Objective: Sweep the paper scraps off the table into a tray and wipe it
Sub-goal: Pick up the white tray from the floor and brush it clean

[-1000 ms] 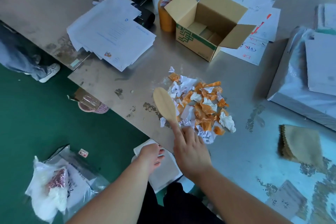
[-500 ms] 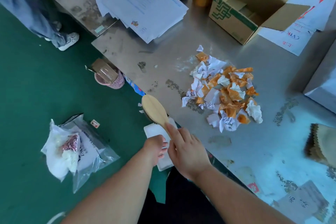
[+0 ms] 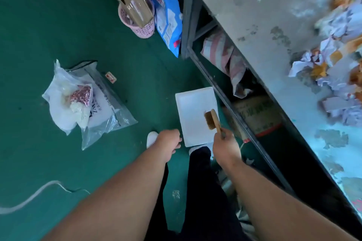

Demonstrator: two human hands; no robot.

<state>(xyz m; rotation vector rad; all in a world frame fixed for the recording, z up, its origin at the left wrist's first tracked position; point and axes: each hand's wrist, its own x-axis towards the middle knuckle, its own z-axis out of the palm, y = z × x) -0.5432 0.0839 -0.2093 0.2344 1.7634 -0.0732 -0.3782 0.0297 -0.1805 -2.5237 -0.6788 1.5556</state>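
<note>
My left hand (image 3: 168, 144) pinches the white foam tray's (image 3: 193, 107) near corner below the table (image 3: 274, 31); it looks light and bendy. My right grip (image 3: 227, 146) wraps the brush (image 3: 212, 120) handle. Paper scraps (image 3: 337, 60) sit heaped on top.

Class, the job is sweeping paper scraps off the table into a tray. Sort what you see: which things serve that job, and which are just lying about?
For the job:
white tray, held by left hand
brush, in right hand
paper scraps
table

Lying about:
pink basket
blue packet
plastic bags
white cord
</note>
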